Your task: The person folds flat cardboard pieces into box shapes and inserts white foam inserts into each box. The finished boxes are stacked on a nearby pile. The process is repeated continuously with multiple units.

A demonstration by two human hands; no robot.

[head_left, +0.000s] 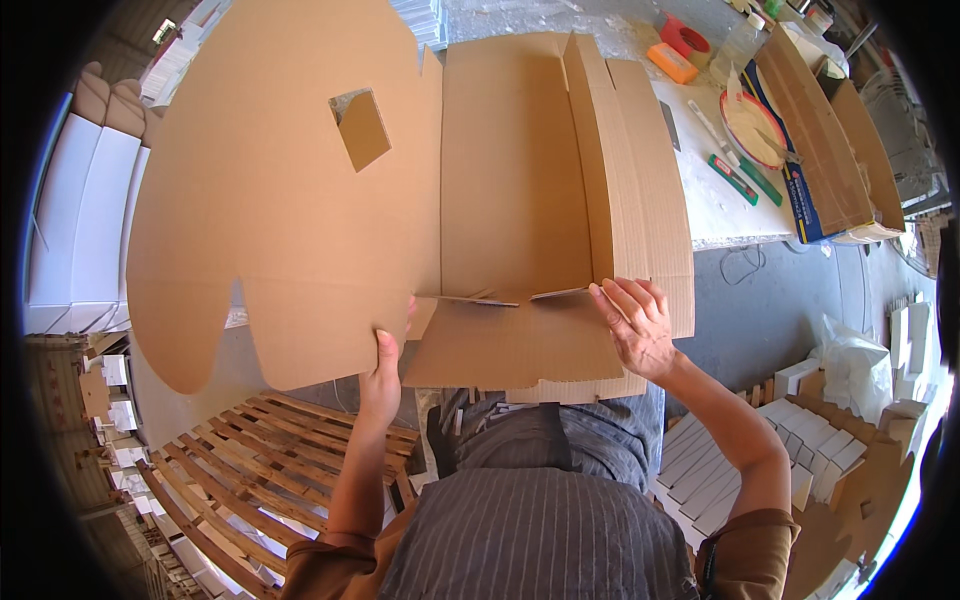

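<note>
A: At the surface edge, where is the carton?

B: Flat and half folded, part over the lap. Left hand pinches the big flap's lower edge; right hand presses open fingers on the inner flaps.

A: Step?

B: Judged: side flaps tucked in. Next calls for swinging the big flap over, keeping the tabs held.

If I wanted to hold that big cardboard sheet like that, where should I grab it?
Probably by its near bottom edge, coming from below on both sides. The cardboard sheet is wide and floppy, so two spread grips steady it. The left hand pinches the lower edge of the big flap; the right hand presses by the fold of the side panel.
</note>
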